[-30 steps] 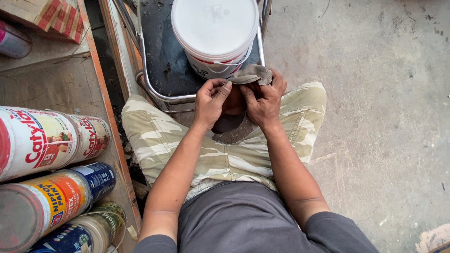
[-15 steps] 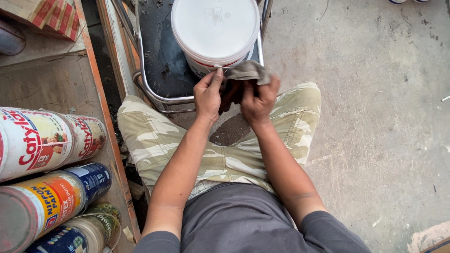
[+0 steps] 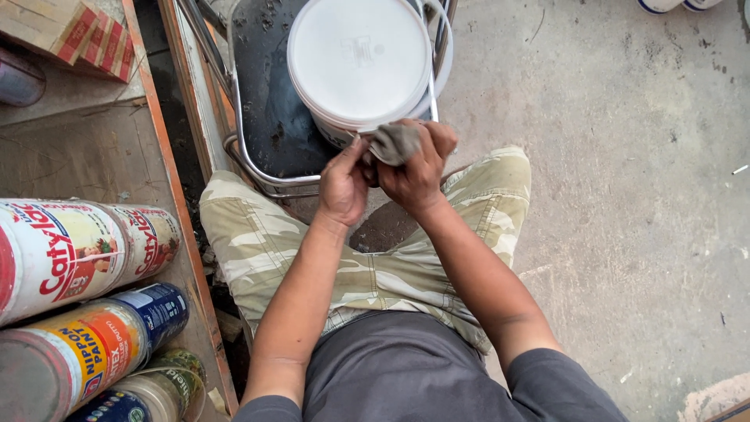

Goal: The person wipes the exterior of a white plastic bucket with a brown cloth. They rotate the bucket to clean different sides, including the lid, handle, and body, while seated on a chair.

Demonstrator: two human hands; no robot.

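Grey rag (image 3: 394,143) above concrete floor (image 3: 617,195)

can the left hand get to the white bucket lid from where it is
Probably yes: the left hand sits just below the white bucket lid, nothing between them, though its fingers are busy on the grey rag.

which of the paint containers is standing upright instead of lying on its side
The white plastic bucket with its lid on, standing on the dark metal-framed chair right by the hands. The paint cans on the wooden shelf at left all lie on their sides.
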